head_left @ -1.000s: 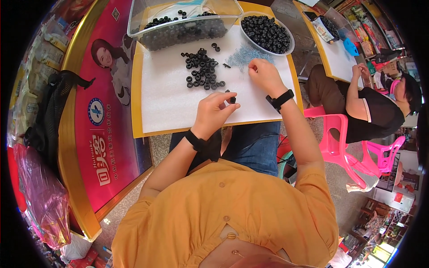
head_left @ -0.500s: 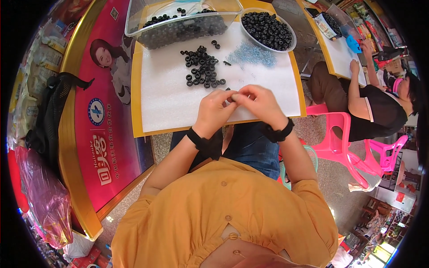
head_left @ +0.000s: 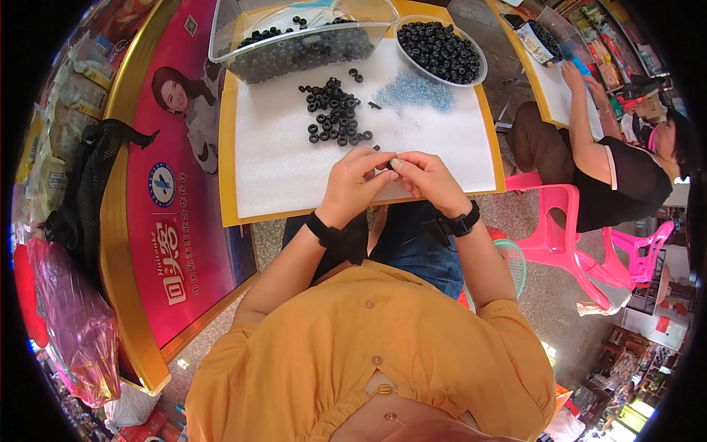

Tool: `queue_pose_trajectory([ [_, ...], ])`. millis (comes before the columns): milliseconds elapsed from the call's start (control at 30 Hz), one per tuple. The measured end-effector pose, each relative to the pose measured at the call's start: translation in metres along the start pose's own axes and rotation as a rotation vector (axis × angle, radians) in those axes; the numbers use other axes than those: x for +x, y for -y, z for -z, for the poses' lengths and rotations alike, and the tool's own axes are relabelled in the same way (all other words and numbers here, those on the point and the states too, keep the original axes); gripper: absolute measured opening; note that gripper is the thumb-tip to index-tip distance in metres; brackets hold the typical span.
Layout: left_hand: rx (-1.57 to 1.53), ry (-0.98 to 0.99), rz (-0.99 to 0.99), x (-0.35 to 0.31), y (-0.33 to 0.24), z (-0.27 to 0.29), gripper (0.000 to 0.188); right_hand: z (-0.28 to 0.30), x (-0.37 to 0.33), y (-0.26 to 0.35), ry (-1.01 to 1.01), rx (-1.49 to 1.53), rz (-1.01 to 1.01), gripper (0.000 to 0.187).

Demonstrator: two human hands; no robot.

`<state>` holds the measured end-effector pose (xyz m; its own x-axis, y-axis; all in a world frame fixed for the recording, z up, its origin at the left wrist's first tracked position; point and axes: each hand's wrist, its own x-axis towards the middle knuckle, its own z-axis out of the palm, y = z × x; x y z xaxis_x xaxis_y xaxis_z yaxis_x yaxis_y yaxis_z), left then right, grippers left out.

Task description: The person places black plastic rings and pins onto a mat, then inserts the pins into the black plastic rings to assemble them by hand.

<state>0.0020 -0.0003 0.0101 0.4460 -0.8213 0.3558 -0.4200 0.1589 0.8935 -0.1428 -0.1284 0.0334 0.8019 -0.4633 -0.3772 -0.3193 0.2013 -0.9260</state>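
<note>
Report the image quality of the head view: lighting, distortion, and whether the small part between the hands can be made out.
Head view: even daylight, no harsh glare on the white foam sheet; fisheye bends the yellow table edge and blackens the corners; the left hand and right hand are sharp, but the tiny dark part pinched between them is too small to identify; the loose pile of black rubber rings reads clearly.
</note>
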Motion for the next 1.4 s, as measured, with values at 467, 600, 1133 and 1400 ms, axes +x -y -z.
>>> queue_pose_trajectory([
  [467,-0.047,-0.024,0.036,-0.001,0.001,0.000,0.025,0.001,0.004,0.001,-0.107,0.115,0.031,0.031],
  [600,-0.049,-0.031,0.043,-0.002,0.001,0.000,0.025,0.012,0.009,0.004,-0.201,-0.072,0.046,0.028],
  [1133,-0.084,-0.050,0.062,-0.003,0.006,-0.001,0.027,0.043,0.049,0.024,-0.414,-1.194,0.385,0.015],
  [1400,-0.328,-0.084,0.052,-0.004,0.023,0.000,0.028,0.033,0.018,0.008,-0.445,-0.647,0.239,0.017],
])
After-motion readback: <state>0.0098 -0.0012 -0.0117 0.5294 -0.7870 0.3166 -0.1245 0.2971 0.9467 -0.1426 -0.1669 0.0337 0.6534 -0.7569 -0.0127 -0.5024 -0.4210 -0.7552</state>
